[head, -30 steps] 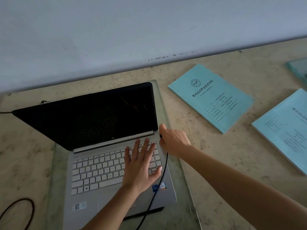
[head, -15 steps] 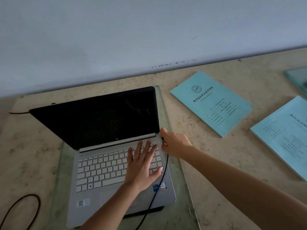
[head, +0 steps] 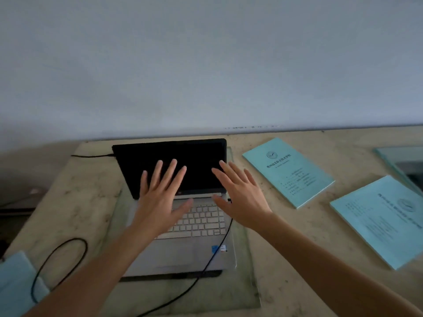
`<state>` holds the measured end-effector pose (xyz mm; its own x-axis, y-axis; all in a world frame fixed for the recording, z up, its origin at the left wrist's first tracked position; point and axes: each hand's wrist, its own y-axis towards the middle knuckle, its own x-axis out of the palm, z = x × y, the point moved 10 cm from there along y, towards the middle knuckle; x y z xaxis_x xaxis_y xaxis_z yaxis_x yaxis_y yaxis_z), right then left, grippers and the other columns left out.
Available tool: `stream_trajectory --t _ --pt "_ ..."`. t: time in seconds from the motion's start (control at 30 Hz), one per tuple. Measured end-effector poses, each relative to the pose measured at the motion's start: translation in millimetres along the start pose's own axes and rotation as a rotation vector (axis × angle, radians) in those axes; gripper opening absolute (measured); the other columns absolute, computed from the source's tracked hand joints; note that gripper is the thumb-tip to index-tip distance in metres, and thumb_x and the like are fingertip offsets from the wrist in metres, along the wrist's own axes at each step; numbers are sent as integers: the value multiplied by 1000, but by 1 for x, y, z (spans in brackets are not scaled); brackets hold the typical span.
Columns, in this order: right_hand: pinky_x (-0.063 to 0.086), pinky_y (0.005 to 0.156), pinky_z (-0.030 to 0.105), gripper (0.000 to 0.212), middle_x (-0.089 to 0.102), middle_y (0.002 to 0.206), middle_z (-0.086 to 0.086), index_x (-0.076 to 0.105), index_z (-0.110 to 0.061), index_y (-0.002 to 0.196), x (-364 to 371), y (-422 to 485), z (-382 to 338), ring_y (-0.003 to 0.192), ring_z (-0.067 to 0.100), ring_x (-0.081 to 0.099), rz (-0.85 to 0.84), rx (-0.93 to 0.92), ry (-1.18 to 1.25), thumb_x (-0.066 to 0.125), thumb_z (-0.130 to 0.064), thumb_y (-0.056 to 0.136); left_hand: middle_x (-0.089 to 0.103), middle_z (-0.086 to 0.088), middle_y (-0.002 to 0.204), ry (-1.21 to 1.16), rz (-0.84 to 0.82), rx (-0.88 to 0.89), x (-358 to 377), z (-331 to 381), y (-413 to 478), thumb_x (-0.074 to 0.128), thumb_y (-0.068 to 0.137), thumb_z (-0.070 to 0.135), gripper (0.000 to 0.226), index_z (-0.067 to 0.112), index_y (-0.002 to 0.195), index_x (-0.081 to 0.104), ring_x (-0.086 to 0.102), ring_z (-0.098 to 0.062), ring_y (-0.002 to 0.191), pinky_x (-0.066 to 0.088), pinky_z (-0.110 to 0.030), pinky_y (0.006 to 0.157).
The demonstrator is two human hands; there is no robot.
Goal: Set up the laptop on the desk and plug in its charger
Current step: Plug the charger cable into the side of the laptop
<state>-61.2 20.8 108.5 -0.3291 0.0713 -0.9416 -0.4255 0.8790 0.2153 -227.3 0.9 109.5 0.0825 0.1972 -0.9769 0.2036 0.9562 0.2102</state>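
A silver laptop [head: 194, 250] lies open on a glass sheet [head: 247, 271] on the stone desk, its dark screen [head: 196, 156] facing me. A black charger cable [head: 212, 255] runs up along the laptop's right edge to a plug [head: 229, 199] at its right side near the hinge. My left hand [head: 160, 195] hovers over the keyboard and lower screen, fingers spread, holding nothing. My right hand [head: 240, 193] floats beside it above the laptop's right edge, also spread and empty, just over the plug.
Two light blue booklets [head: 288, 170] [head: 384, 218] lie to the right on the desk [head: 286, 236]. Another black cable [head: 57, 259] loops at the lower left near a blue object [head: 16, 284]. A thin cable [head: 91, 155] leaves behind the screen's left corner. The wall stands close behind.
My right hand has let go of the plug at the laptop's side and lifted with fingers spread. My left hand rose off the keyboard. The view tilted up, showing more wall.
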Motion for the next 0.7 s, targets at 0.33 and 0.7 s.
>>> stream_trajectory --t 0.33,0.7 --pt "-7 117 45 78 -10 160 -9 -5 -38 149 -35 6 -163 145 14 -19 40 -268 45 25 -71 85 10 5 158 54 185 -276 -108 -96 -128 29 84 66 76 30 149 17 6 -19 147 2 -45 118" --pt "3 119 46 77 5 161 -8 3 -37 148 35 -11 -419 148 16 -2 -54 -430 119 33 -68 84 16 8 158 120 169 -577 -150 -282 -350 23 79 77 83 32 148 14 0 -10 145 0 -39 117"
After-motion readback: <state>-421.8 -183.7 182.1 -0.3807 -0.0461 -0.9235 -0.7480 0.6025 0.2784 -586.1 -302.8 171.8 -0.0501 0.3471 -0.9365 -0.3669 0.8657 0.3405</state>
